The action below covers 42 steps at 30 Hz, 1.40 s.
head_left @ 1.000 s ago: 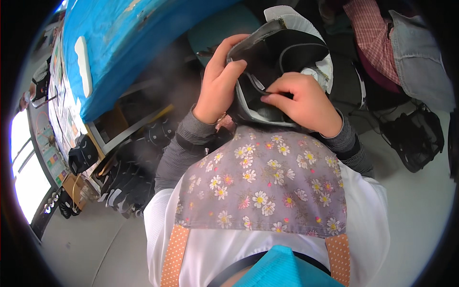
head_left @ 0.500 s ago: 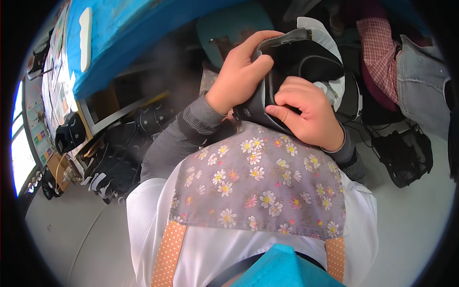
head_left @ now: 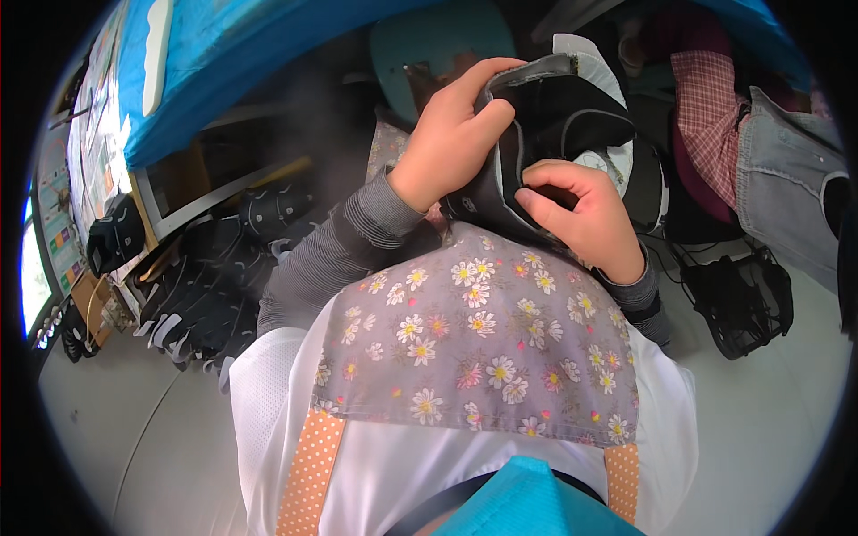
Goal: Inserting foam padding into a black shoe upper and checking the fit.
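Note:
My left hand [head_left: 451,134] grips the upper edge of a black shoe upper [head_left: 559,121] with a grey-and-white lining, held in front of my chest. From below, my right hand [head_left: 581,219] pinches the same piece, its fingers tucked into the opening. Both hands are closed on it. Beneath them lies my grey floral apron [head_left: 483,348] with orange dotted straps over a white top.
A pile of black shoe uppers [head_left: 210,290] lies on the floor at left under a table with a blue cover [head_left: 223,54]. A teal stool [head_left: 429,45] stands ahead. At right sit a person in a checked shirt [head_left: 706,89] and a black mesh basket [head_left: 742,299].
The view has shifted, so my hands and the shoe upper sit higher and more to the right. My right fingers have moved deeper into the opening.

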{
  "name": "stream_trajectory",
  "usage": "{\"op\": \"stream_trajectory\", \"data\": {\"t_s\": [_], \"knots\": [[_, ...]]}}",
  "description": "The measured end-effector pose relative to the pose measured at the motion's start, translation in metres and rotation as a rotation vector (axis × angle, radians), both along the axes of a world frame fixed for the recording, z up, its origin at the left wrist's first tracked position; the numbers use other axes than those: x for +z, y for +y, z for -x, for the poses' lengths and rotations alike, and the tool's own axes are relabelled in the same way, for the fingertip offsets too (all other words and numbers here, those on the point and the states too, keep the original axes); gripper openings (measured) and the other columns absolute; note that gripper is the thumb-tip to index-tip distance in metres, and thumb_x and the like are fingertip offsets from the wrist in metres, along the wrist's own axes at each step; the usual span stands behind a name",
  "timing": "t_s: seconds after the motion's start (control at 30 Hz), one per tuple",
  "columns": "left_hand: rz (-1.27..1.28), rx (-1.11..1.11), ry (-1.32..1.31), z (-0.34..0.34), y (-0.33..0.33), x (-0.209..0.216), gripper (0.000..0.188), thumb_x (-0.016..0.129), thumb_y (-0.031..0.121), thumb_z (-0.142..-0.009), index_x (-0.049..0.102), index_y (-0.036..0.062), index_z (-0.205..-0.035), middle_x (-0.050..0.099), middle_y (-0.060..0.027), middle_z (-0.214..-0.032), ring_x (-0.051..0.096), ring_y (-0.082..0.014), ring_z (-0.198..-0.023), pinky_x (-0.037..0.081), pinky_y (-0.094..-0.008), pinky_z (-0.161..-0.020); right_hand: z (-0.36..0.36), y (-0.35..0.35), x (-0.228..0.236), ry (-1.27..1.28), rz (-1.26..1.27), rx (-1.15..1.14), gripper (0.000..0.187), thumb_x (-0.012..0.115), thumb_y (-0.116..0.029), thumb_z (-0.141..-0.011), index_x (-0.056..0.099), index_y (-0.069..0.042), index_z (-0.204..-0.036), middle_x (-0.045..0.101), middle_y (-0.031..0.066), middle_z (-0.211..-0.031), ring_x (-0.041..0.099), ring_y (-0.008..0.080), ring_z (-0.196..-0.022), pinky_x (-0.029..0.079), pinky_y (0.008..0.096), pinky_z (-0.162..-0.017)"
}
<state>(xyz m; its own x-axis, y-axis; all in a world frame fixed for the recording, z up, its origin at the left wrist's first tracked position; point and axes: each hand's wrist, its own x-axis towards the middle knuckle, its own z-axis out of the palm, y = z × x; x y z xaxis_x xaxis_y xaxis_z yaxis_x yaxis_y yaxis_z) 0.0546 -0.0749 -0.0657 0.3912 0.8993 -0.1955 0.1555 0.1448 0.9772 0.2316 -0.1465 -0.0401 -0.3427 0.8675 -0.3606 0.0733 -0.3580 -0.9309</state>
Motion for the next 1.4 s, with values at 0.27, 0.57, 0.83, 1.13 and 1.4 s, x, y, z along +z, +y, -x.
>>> {"op": "stream_trajectory", "data": {"t_s": [0.27,0.57,0.83,1.13,1.4], "knots": [[-0.005,0.052,0.005,0.004,0.0,-0.003,0.042,0.047,0.009,-0.086,0.055,0.0007,-0.126,0.061,-0.0016,-0.088,0.053,-0.0053,-0.074,0.045,-0.019,-0.067,0.002,-0.009,-0.003,-0.104,-0.276,-0.206,0.009,0.067,-0.002,-0.084,0.065,0.006,-0.089,0.065,0.0104,-0.081,0.061,0.0169,-0.073,0.047,0.0255,-0.067],[-0.011,0.076,0.096,-0.001,0.0,0.007,0.042,0.048,0.01,-0.083,0.057,0.004,-0.123,0.059,-0.0014,-0.083,0.049,-0.0063,-0.071,0.043,-0.021,-0.067,0.01,-0.001,0.005,-0.215,-0.652,-0.025,0.012,0.071,0.002,-0.077,0.063,0.004,-0.086,0.062,0.0129,-0.077,0.058,0.0279,-0.067,0.047,0.0328,-0.061],[-0.021,0.047,0.077,-0.001,-0.001,0.001,0.041,0.046,0.01,-0.084,0.055,0.0016,-0.123,0.061,-0.0038,-0.091,0.052,-0.0078,-0.08,0.044,-0.0213,-0.074,0.007,0.003,-0.001,-0.2,-0.865,0.073,0.02,0.072,0.003,-0.072,0.062,0.003,-0.089,0.061,0.0143,-0.079,0.057,0.0315,-0.068,0.047,0.0364,-0.06],[-0.008,-0.018,0.15,-0.005,0.009,-0.011,0.039,0.052,0.016,-0.089,0.052,0.0006,-0.125,0.061,-0.0108,-0.106,0.056,-0.0157,-0.097,0.046,-0.0268,-0.086,0.025,0.016,0.014,-0.392,-0.761,0.04,0.018,0.073,-0.005,-0.073,0.055,-0.001,-0.072,0.053,0.0093,-0.068,0.051,0.0283,-0.063,0.041,0.035,-0.056],[-0.509,0.262,0.094,0.005,0.01,0.014,0.041,0.065,0.029,-0.087,0.057,0.0021,-0.117,0.061,-0.0154,-0.11,0.059,-0.0294,-0.102,0.046,-0.0366,-0.088,0.031,0.036,-0.001,-0.478,-1.004,-0.329,0.024,0.071,0.0,-0.075,0.049,-0.003,-0.066,0.044,0.0084,-0.062,0.043,0.027,-0.058,0.034,0.0362,-0.052]]}}
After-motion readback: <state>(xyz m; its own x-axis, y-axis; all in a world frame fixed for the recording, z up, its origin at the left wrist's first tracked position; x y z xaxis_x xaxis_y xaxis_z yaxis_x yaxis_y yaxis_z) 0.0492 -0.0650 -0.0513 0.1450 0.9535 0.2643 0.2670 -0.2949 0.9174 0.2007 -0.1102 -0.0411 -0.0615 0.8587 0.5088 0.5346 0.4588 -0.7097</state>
